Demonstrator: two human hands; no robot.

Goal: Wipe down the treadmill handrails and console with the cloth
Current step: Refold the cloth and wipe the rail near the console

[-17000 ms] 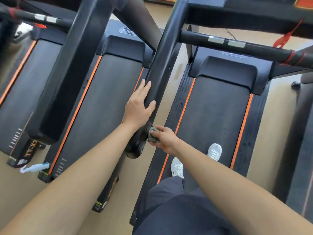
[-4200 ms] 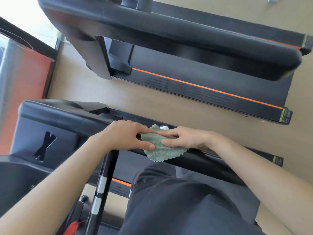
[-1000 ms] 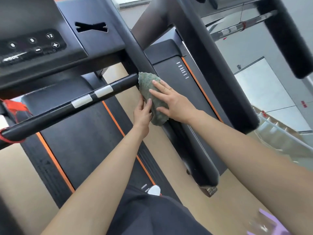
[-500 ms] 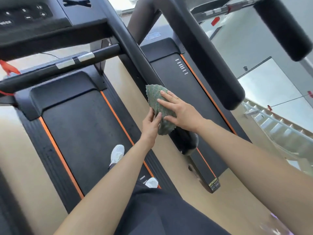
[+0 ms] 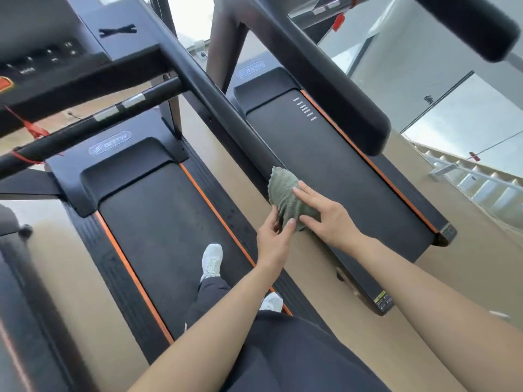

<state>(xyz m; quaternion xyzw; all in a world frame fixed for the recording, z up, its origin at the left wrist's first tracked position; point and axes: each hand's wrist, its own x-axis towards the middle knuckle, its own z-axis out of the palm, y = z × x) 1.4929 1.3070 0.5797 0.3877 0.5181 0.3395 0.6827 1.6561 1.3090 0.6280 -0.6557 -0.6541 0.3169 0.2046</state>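
A green cloth (image 5: 284, 190) is draped over the near end of the treadmill's black right handrail (image 5: 226, 108). My right hand (image 5: 329, 219) lies flat on the cloth with straight fingers, pressing it onto the rail. My left hand (image 5: 273, 234) is at the cloth's lower left edge, pinching it between thumb and fingers from the inner side of the rail. The rail's end is hidden under the cloth and hands. The console (image 5: 42, 52) with its buttons sits at the upper left, blurred. A black crossbar (image 5: 85, 128) with silver sensor strips runs below it.
I stand on the treadmill belt (image 5: 158, 222), white shoes (image 5: 211, 261) showing. A second treadmill (image 5: 339, 179) lies close on the right, its thick handrail (image 5: 339, 80) overhead. A red safety cord (image 5: 31, 128) hangs from the crossbar. A stair railing (image 5: 481, 182) is at the far right.
Both hands have slid the cloth down the right handrail, from near the crossbar toward the rail's near end. My view has tilted.
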